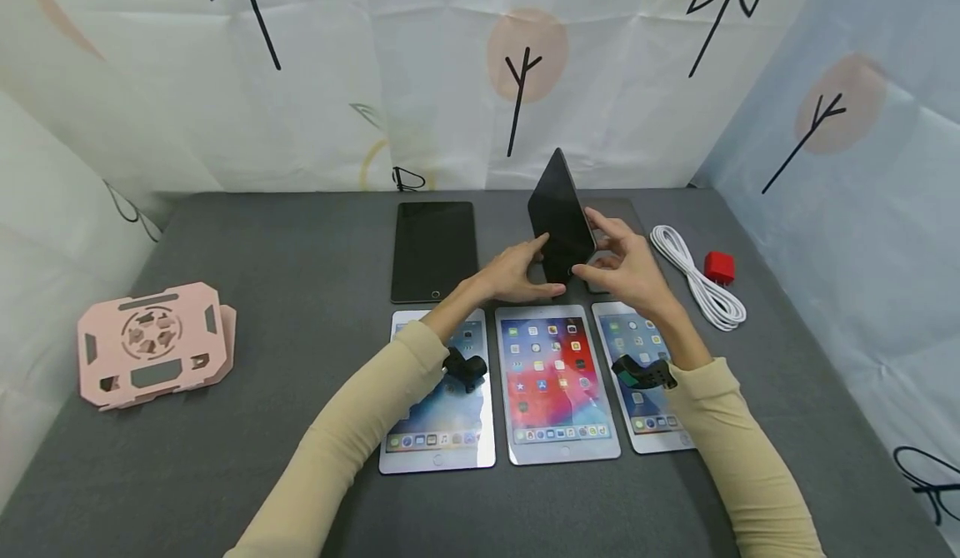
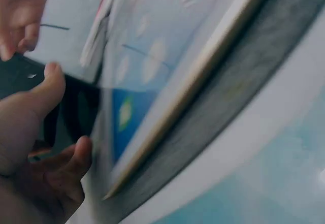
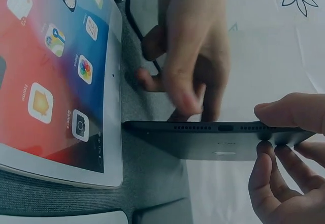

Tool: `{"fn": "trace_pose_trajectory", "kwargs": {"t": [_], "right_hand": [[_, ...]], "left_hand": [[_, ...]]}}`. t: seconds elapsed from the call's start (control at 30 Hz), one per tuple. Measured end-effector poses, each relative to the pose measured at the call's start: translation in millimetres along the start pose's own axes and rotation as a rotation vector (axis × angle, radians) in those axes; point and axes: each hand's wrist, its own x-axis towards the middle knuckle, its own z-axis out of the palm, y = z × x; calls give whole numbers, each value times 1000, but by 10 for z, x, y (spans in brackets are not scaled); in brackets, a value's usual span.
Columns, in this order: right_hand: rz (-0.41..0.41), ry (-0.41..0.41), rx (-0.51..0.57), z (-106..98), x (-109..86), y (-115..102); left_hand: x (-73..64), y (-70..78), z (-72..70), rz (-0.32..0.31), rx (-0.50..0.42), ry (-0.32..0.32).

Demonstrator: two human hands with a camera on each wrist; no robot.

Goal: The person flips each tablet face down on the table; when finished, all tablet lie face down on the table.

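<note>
A black tablet stands tilted up on one edge at the far middle of the table in the head view. My right hand pinches its right edge; in the right wrist view the thumb lies on one face and curled fingers on the back. My left hand is at the tablet's lower left, thumb and fingers spread apart beside the screen. Another black tablet lies flat to the left. A further dark tablet lies flat behind my right hand, partly hidden.
Three white tablets with lit screens lie in front: left, middle and right, partly under my forearms. A coiled white cable and a red charger plug are at right. A pink perforated stand sits far left.
</note>
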Motion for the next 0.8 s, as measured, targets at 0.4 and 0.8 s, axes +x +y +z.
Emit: {"fn": "trace_pose_trajectory", "kwargs": {"t": [0.4, 0.8], "right_hand": [[-37, -13, 93, 112, 38, 28], [78, -173, 2, 247, 63, 164]], "left_hand": [[-110, 212, -372, 82, -128, 118], [-176, 270, -380, 72, -106, 151]]}}
